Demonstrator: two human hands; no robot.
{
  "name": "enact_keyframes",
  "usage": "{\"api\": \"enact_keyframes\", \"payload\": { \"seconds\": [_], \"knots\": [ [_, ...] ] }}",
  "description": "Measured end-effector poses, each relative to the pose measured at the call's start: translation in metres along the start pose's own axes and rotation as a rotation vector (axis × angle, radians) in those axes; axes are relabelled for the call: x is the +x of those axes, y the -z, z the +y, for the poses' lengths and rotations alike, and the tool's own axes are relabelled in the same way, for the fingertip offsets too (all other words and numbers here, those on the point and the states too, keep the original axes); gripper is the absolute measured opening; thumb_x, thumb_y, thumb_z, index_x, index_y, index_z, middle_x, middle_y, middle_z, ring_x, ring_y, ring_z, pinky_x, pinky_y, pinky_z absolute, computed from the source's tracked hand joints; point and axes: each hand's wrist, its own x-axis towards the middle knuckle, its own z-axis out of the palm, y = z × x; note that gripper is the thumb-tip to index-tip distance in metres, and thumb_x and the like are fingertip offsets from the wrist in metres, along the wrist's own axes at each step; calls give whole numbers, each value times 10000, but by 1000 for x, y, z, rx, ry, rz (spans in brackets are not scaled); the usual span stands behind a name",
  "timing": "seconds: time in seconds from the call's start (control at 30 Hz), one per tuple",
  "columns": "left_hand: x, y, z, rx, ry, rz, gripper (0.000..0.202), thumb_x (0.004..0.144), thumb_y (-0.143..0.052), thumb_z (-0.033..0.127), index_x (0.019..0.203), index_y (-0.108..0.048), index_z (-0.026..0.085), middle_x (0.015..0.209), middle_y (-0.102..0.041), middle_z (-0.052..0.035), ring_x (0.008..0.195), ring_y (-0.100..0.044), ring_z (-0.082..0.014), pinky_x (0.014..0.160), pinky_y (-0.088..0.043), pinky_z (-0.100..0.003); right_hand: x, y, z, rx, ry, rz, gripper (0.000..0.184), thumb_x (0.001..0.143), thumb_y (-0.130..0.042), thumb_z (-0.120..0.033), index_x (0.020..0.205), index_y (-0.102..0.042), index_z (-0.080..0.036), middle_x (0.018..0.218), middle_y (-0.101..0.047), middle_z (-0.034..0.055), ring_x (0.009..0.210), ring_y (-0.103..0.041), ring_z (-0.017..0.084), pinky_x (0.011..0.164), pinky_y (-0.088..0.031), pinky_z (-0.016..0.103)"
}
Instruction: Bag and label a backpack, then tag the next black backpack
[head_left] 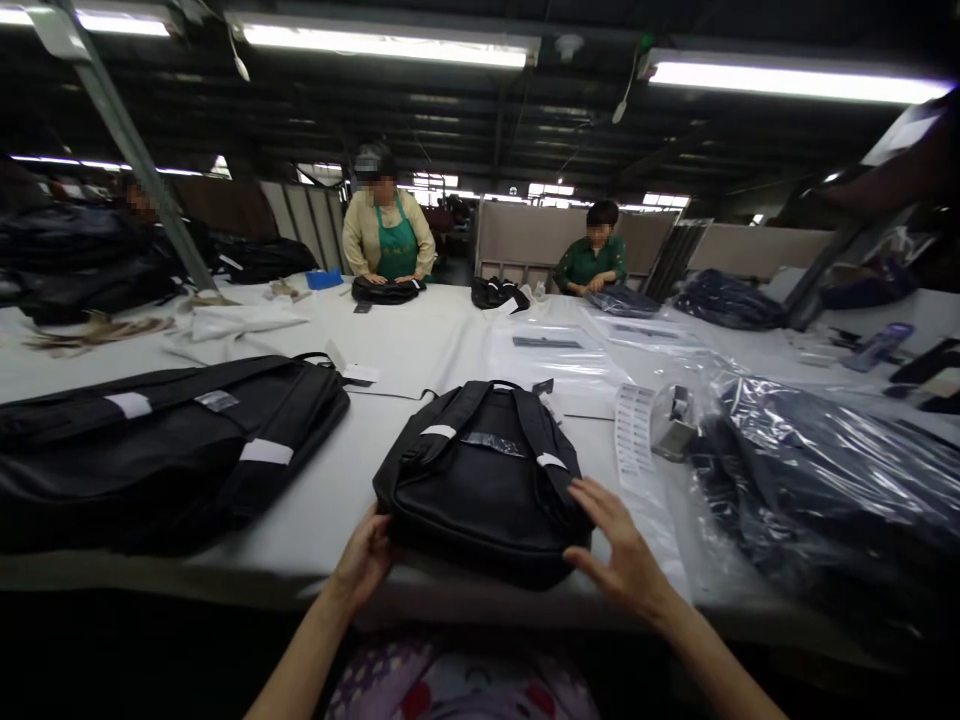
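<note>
A black backpack lies strap side up on the white table, right in front of me. My left hand presses against its lower left corner, fingers curled around the edge. My right hand rests at its lower right corner with fingers spread flat. White bands cross both shoulder straps.
Another black backpack lies to the left. Bags in clear plastic pile up on the right, beside a label sheet. Two people work at the far side with more black bags.
</note>
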Motion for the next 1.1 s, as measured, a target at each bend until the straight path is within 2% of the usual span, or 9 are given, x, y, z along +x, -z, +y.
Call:
{"api": "enact_keyframes", "payload": {
  "seconds": [0.1, 0.33, 0.47, 0.53, 0.6, 0.7, 0.8, 0.93, 1.1],
  "knots": [
    [-2, -11, -1, 70, -19, 2, 450, 686, -691, 116, 1110, -569, 207, 858, -678, -16, 731, -650, -175, 608, -517, -234, -11, -14, -29, -233, 248, -96, 533, 757, -615, -254, 1270, -485, -188, 1289, -529, 122, 1274, -376, 301, 1097, -103, 556],
    [-28, -34, -30, 137, -97, 103, 505, 683, -749, 245, 1138, -530, 244, 1175, -601, -68, 1052, -576, -254, 741, -512, -294, 45, 12, -32, -320, 216, 71, 242, 764, -508, -136, 952, -643, -207, 819, -696, 32, 796, -622, 190, 1071, -248, 426],
    [-58, -22, -59, 533, -1, 71, 296, 786, -600, 480, 860, -618, 194, 723, -669, -97, 694, -651, -273, 578, -502, -340, 44, 19, -17, -336, 153, -47, 280, 696, -512, -103, 903, -655, -226, 757, -698, 5, 732, -630, 183, 1023, -308, 404],
    [-75, -21, -56, 953, -28, -77, 454, 801, -493, 596, 606, -586, 197, 478, -557, -81, 485, -585, -265, 495, -451, -351, 38, 14, -9, -336, 88, -75, 283, 683, -529, -111, 905, -658, -230, 767, -706, 5, 741, -637, 187, 1010, -320, 405],
    [-87, -31, -39, 1287, -262, -310, 489, 808, -473, 601, 542, -575, 204, 510, -562, -95, 524, -584, -260, 547, -447, -354, 36, 10, -4, -343, 55, -86, 261, 688, -558, -143, 910, -662, -233, 772, -708, 8, 749, -638, 192, 1006, -321, 406],
    [-82, -67, -15, 1410, -672, -827, 309, 862, -478, 473, 909, -668, 235, 964, -655, -117, 906, -603, -277, 816, -452, -358, 39, 11, -7, -351, 83, -112, 202, 694, -593, -202, 881, -666, -231, 773, -706, 14, 756, -635, 194, 1001, -325, 402],
    [-50, -101, -19, 1414, -816, -1298, 551, 878, -474, 449, 1357, -388, 190, 1427, -346, -110, 1289, -339, -293, 1071, -275, -393, 41, 12, -14, -359, 107, -86, 187, 679, -583, -193, 845, -665, -223, 728, -692, 11, 732, -624, 187, 998, -332, 397],
    [-4, -106, -61, 1517, -794, -1384, 811, 867, -451, 529, 1452, -36, 150, 1507, -30, -129, 1372, -60, -304, 1130, -90, -455, 27, -10, -12, -401, 200, 41, 281, 565, -487, -32, 732, -634, -203, 598, -613, -2, 611, -559, 160, 1016, -322, 408],
    [16, -90, -93, 1456, -612, -1419, 917, 790, -570, 480, 1452, -21, 163, 1497, -74, -131, 1355, -143, -305, 1113, -178, -440, -1, -50, 9, -397, 326, 190, 140, 657, -459, -99, 701, -570, -171, 632, -529, 34, 660, -514, 185, 966, -377, 438]
  ]
}}
